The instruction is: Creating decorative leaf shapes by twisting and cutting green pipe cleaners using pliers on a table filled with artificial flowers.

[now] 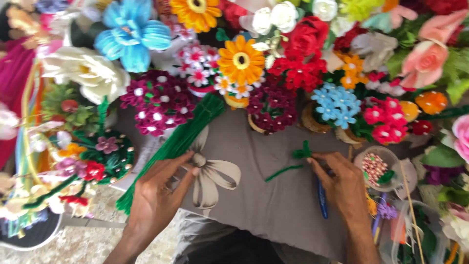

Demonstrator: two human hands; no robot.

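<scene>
The left hand (159, 193) lies near the left side of the gray cloth (273, 205). Its fingers are spread, and they press down on the near end of a big bundle of green fuzzy wires (178, 142). The bundle runs away from the hand toward the far flowers.

The right hand (342, 183) is on the right. Its fingertips pinch one bent green wire (293, 164), and it also holds a blue tool (322, 198) under the palm. The wire lies on the cloth, just left of the fingers, with a small loop at its far end.

I think the wire is very light and soft on the outside. It bends easily and stays bent. It is best held close to the loop, so it does not flop.

A small bowl of beads (376, 166) sits just right of that hand. Farther away stand many bright flowers, like an orange daisy (241, 61) and a blue bunch (336, 103).
</scene>
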